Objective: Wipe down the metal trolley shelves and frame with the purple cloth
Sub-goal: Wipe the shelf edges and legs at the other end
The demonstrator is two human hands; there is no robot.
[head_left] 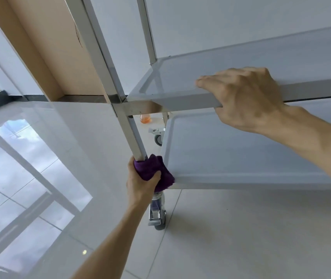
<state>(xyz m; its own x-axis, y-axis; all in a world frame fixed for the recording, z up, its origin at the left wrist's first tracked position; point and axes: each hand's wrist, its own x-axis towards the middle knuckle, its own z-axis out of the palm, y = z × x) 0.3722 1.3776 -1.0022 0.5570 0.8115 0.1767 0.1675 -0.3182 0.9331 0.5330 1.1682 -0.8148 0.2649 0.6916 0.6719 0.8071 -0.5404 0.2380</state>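
Note:
The metal trolley has a square steel corner post (pixel 129 127) running down to a caster wheel (pixel 157 217). My left hand (pixel 140 185) is wrapped around the base of that post, with the purple cloth (pixel 152 172) bunched between palm and metal, right at the corner of the lower shelf (pixel 241 156). My right hand (pixel 247 97) grips the front rim of the middle shelf (pixel 210 77), fingers over the top and thumb under the edge. A second post (pixel 146 31) rises at the back.
Glossy pale floor tiles (pixel 231 228) surround the trolley and mirror a window. An orange-liquid bottle (pixel 146 118) stands on the floor behind, near a rear caster (pixel 158 137). A beige wall panel (pixel 56 49) and dark skirting lie at the left.

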